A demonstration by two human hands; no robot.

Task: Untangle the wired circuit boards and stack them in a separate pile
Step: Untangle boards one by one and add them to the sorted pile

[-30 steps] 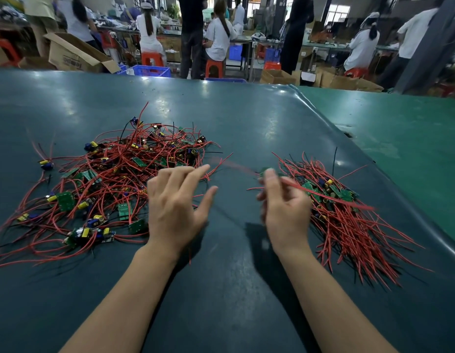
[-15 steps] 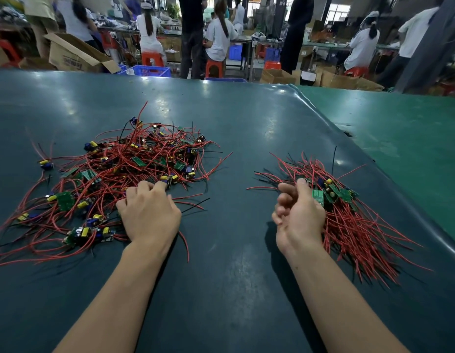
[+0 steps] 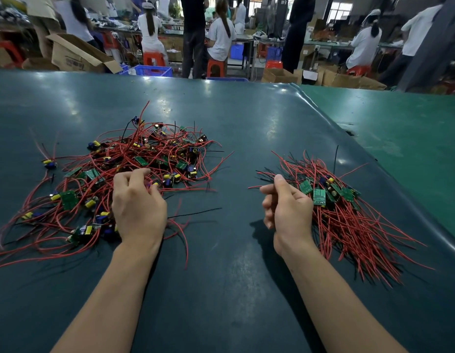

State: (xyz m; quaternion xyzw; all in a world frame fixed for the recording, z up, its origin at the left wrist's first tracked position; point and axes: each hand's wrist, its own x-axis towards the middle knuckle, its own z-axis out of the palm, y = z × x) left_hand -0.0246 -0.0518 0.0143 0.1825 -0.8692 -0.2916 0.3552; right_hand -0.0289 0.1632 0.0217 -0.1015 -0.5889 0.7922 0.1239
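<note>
A tangled pile of wired circuit boards (image 3: 150, 154), small green boards with red and black leads, spreads over the left of the dark table (image 3: 234, 289). My left hand (image 3: 138, 207) lies on the pile's near right edge, its fingertips curled and pinching a board with its wires. The sorted pile (image 3: 348, 225) lies to the right, with boards at the far end and red leads fanned toward me. My right hand (image 3: 287, 207) hovers just left of that pile, fingers loosely curled and holding nothing.
A loose black wire (image 3: 195, 212) lies between the hands. The dark mat's raised edge (image 3: 374, 159) runs down the right beside a green table (image 3: 399, 128). Beyond the far edge are a cardboard box (image 3: 76, 54), a blue crate (image 3: 152, 70) and seated people.
My right hand carried a board rightward, laid it on the sorted pile, and has let go. My left hand dropped from open in the air onto the tangled pile and closed its fingers there.
</note>
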